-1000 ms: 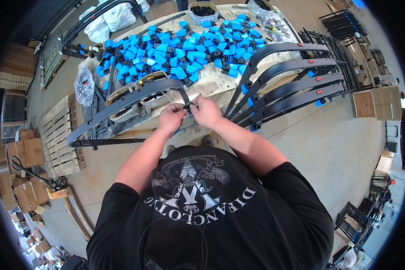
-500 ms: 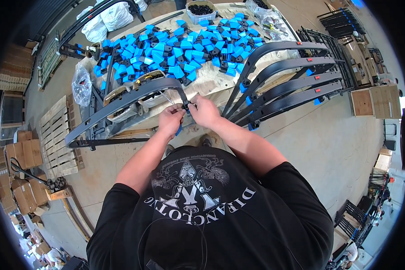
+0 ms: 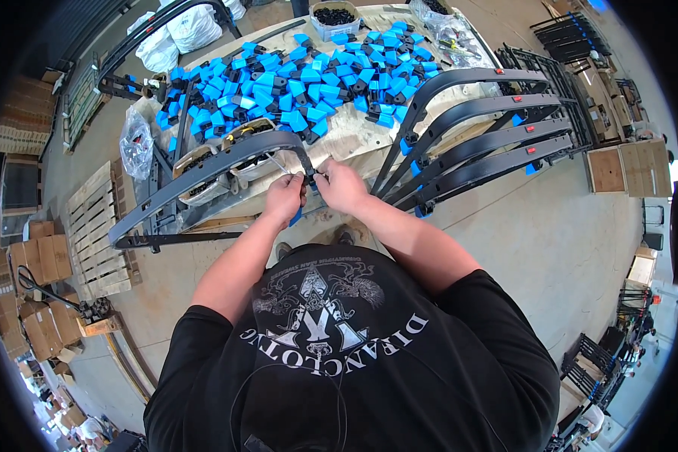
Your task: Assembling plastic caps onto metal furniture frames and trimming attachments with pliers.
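- Black curved frame (image 3: 222, 160) sweeps across before the bench (image 3: 361, 140), its end between left hand (image 3: 285, 197) and right hand (image 3: 341, 187).
- Left hand, forearm slanting inward, fingers drawn together; a blue part (image 3: 297, 217) shows below (whether gripped, cannot tell).
- Right hand curls against the end, hold unclear; work there appears in hand, the next move calling for steadiness.

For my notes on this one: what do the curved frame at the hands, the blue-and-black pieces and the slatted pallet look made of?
Curved frame: probably metal, satin black coating; soft sheen, punched-looking holes.
Blue-and-black pieces: likely moulded plastic, fairly smooth; even bright blue, repeated shape.
Slatted pallet: apparently bare wood; pale, dull, uneven boards.
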The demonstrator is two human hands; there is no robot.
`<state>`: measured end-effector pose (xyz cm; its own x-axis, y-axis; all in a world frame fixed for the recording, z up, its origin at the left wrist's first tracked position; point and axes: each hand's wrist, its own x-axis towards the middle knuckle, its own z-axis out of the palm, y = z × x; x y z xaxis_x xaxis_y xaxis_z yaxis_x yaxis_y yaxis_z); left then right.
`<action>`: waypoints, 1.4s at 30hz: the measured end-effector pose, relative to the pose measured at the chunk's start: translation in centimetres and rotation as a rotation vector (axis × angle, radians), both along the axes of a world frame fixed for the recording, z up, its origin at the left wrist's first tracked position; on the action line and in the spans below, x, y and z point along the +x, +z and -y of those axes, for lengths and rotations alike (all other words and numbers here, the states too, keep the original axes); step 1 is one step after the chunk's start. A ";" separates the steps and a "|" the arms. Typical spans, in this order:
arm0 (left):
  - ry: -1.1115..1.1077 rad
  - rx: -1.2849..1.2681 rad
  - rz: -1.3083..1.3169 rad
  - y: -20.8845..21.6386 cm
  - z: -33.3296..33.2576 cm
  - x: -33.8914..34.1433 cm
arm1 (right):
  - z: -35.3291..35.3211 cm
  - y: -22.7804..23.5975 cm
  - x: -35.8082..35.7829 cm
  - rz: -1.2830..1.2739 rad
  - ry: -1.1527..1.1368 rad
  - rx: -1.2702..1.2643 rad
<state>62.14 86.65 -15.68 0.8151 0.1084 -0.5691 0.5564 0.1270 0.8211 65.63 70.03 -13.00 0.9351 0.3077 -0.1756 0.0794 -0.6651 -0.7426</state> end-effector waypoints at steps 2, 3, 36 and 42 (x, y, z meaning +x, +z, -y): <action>0.009 -0.034 -0.060 0.0 -0.1 0.1 | 0.0 0.2 0.0 0.001 0.015 -0.020; 0.008 -0.034 -0.060 0.0 -0.1 0.2 | -0.1 0.4 -0.1 0.000 0.015 -0.020; -0.030 0.218 0.194 0.0 -0.5 -0.7 | -0.1 0.4 -0.1 -0.006 -0.001 -0.019; 0.265 -0.226 0.241 0.2 -0.7 -0.9 | -0.1 1.0 -0.3 -0.008 0.001 -0.019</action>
<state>61.26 87.40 -15.47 0.8885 0.2266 -0.3991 0.2759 0.4314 0.8589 65.33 70.16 -11.99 0.9335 0.3048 -0.1888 0.0741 -0.6793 -0.7301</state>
